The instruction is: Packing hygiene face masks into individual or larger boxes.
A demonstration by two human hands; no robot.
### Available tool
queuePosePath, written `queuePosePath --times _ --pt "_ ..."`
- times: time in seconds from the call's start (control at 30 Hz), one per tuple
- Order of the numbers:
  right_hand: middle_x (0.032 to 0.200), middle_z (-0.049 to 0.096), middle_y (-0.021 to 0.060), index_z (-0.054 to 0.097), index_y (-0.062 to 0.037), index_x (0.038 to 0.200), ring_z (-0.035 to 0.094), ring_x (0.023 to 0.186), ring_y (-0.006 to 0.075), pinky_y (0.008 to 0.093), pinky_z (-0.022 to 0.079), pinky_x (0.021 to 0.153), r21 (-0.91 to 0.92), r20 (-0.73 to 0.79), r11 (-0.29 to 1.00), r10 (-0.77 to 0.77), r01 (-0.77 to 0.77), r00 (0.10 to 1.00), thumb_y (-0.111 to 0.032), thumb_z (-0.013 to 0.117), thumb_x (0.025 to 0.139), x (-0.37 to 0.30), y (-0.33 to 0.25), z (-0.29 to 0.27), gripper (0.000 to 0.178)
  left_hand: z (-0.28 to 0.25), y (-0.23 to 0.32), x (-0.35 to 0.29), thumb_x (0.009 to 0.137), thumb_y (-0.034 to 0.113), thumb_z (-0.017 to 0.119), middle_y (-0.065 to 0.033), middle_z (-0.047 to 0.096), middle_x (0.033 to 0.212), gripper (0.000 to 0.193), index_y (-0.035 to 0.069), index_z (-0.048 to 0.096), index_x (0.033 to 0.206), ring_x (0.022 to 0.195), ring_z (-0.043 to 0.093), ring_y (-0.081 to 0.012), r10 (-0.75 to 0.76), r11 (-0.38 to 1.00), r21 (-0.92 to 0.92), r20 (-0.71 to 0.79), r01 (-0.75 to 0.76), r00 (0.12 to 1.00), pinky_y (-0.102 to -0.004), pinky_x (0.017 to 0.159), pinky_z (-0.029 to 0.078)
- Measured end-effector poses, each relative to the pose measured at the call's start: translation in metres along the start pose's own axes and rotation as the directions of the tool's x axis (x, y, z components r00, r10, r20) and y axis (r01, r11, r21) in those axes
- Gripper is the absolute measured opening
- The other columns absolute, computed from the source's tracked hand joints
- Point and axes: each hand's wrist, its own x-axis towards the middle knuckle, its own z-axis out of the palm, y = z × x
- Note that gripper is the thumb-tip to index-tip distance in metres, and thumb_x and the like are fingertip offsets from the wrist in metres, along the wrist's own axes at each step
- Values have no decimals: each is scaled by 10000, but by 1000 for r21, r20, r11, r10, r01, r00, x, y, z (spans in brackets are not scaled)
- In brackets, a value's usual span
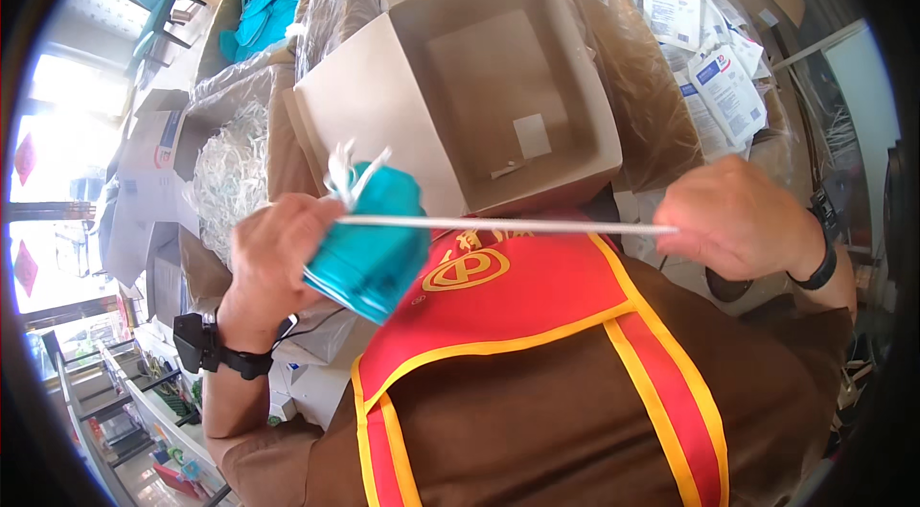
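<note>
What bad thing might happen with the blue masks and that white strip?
The left hand pinches the folded teal masks at one edge only, so the stack might fan out or slip. The white strip, pulled taut to the right hand, might snap or slide from the fingers.

Two bare hands seen, left hand (273,263) and right hand (736,218), one folded stack of teal masks (374,243) counted, one stretched white elastic strip (498,224), one open beige cardboard box (479,76), two black wristbands noted, several white sachets (704,47) uncounted.
</note>
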Motion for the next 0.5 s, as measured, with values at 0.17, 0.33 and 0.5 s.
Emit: queuePosePath --times 0.17,0.33,0.5 --pt "638 548 105 556 -77 770 580 603 314 403 443 537 8 -10 999 53 -53 999 -203 661 844 -8 0 -2 180 -1 -2 4 665 200 731 -112 639 834 356 54 653 979 704 662 -291 -59 998 -5 51 59 997 -355 608 521" --pt "637 556 110 557 -71 770 583 605 317 401 444 542 -6 -14 997 82 -82 997 -191 646 856 -16 5 -3 172 2 -5 -3 661 171 724 -104 639 825 333 59 657 967 709 661 -295 -173 983 -39 101 178 980 -352 612 519" --pt "636 550 119 561 -53 786 582 610 324 400 441 543 58 24 994 90 -91 996 -181 623 878 -16 6 -7 169 8 -14 -12 669 146 711 -112 636 820 320 55 654 970 714 660 -308 -223 972 -57 69 227 972 -353 616 516"
